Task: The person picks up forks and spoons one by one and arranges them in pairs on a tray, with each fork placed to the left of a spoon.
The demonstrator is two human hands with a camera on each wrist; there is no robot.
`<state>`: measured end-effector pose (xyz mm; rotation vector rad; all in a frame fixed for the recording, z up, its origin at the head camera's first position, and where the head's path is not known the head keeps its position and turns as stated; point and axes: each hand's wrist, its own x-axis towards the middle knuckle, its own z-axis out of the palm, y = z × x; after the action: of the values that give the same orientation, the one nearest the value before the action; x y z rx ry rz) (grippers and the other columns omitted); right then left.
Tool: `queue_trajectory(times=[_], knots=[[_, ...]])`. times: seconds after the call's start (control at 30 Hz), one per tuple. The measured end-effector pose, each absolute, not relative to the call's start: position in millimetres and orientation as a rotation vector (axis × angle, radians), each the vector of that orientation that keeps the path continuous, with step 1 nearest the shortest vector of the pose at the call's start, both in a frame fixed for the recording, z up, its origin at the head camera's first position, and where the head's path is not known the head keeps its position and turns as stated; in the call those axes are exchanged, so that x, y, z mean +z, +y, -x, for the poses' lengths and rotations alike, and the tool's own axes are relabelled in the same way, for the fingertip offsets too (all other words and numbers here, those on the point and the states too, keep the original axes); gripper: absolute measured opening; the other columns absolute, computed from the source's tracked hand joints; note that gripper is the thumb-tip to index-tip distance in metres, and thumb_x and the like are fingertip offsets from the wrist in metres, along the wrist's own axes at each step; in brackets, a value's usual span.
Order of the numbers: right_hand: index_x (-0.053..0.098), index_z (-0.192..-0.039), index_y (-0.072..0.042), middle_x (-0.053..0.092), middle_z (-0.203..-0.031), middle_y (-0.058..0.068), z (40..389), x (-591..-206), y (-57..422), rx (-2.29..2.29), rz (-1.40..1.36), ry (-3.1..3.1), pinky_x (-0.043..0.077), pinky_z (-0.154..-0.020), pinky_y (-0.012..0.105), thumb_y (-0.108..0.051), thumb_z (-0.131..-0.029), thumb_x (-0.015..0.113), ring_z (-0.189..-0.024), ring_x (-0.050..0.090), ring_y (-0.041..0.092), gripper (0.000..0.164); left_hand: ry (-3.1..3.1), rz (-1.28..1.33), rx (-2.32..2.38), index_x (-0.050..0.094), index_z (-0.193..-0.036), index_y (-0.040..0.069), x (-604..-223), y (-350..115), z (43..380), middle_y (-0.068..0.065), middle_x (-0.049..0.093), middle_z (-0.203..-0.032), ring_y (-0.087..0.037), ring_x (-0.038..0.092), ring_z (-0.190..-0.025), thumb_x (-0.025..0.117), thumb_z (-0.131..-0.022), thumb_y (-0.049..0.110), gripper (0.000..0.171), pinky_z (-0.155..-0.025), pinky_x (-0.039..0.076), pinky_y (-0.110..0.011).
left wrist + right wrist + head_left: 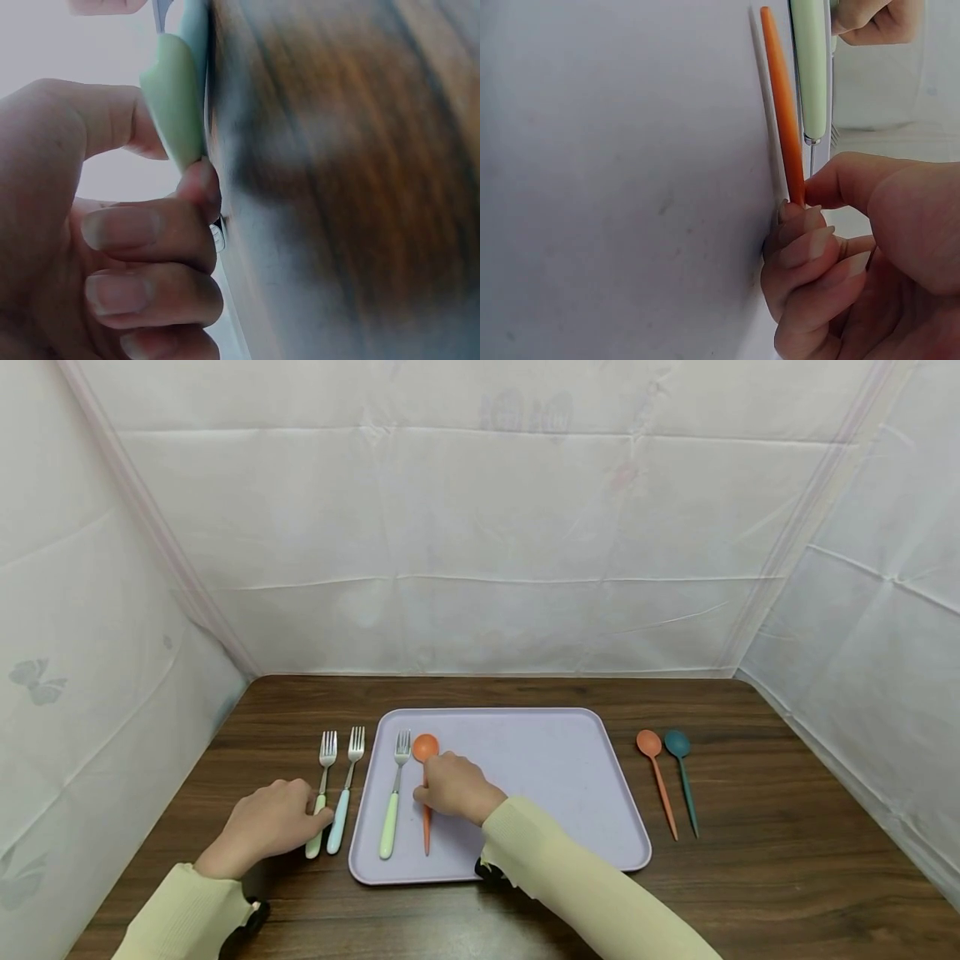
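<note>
My left hand (270,817) pinches the handle of a fork with a pale green handle (174,94) between thumb and index finger, at the left of the tray; its tines lie toward the back of the table. Close beside it lies a fork with a light blue handle (340,822). On the lilac tray (540,793), my right hand (459,787) pinches the thin stem of an orange spoon (782,105), whose bowl points away from me. Another green-handled fork (389,825) lies on the tray, just left of that spoon.
Right of the tray, a second orange spoon (648,743) and a dark teal spoon (677,744) lie side by side on the brown wooden table (780,827). White cloth (480,527) hangs behind the table and along both sides.
</note>
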<state>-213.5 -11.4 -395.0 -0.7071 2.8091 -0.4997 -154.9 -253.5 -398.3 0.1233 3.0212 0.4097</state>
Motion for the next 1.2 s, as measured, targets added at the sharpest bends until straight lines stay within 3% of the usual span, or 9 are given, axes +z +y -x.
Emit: queue_trajectory(times=[0.2, 0.7, 0.93, 1.2], knots=[[0.050, -0.054, -0.013, 0.039, -0.049, -0.005, 214, -395, -10, -0.496, 0.704, 2.809, 0.033, -0.046, 0.026, -0.025, -0.081, 0.061, -0.048, 0.041, 0.010, 0.032, 3.025, -0.115, 0.423, 0.041, -0.053, 0.015, -397, -255, 156, 0.005, 0.032, -0.048, -0.011, 0.031, -0.044, 0.058, -0.081, 0.039, 0.041, -0.042, 0.021, -0.026], [0.042, -0.052, -0.013, 0.027, -0.046, -0.006, 213, -394, -8, -0.513, 0.635, 2.811, 0.029, -0.044, 0.026, -0.028, -0.084, 0.057, -0.045, 0.035, 0.010, 0.038, 3.034, -0.111, 0.450, 0.042, -0.054, 0.014, -394, -255, 155, 0.006, 0.032, -0.047, -0.011, 0.031, -0.045, 0.058, -0.082, 0.040, 0.041, -0.042, 0.022, -0.027], [0.047, -0.063, -0.013, 0.036, -0.053, -0.004, 214, -391, -3, -0.554, 0.606, 2.810, 0.032, -0.046, 0.027, -0.033, -0.086, 0.057, -0.048, 0.038, 0.012, 0.032, 3.058, -0.135, 0.455, 0.041, -0.053, 0.015, -391, -254, 156, 0.006, 0.030, -0.047, -0.011, 0.030, -0.044, 0.058, -0.082, 0.038, 0.041, -0.041, 0.021, -0.026], [0.055, -0.065, -0.012, 0.045, -0.057, -0.002, 216, -385, 5, -0.573, 0.607, 2.816, 0.035, -0.047, 0.028, -0.036, -0.088, 0.055, -0.050, 0.042, 0.012, 0.033, 3.104, -0.162, 0.462, 0.039, -0.052, 0.015, -387, -252, 157, 0.007, 0.031, -0.047, -0.011, 0.031, -0.044, 0.057, -0.081, 0.036, 0.040, -0.041, 0.022, -0.027]])
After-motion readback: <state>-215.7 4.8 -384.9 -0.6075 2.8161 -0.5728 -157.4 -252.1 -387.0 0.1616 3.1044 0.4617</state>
